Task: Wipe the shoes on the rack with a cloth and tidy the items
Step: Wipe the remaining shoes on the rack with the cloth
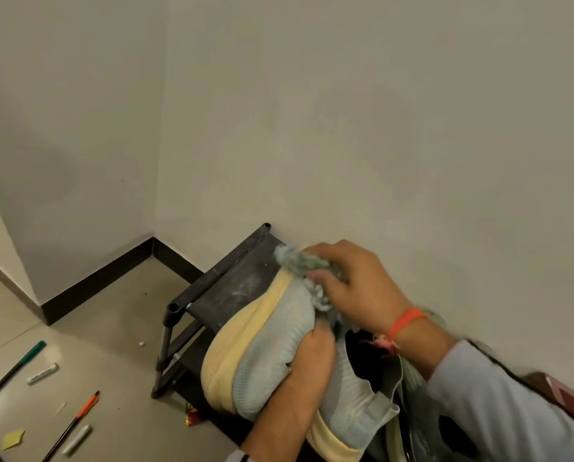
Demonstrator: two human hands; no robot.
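While the pale blue shoe point(279, 355) tilts sole-outward above the dusty black rack point(232, 288), the left hand point(307, 365) clamps its upper and the right hand point(352, 285) bunches a grey cloth point(299, 261) against its toe. Hard scrubbing could twist the shoe loose, dropping it toward the pens point(75, 418) littering the floor point(118, 328).

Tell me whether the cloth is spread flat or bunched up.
Bunched up: the cloth is wadded in the right hand, pressed against the shoe toe.
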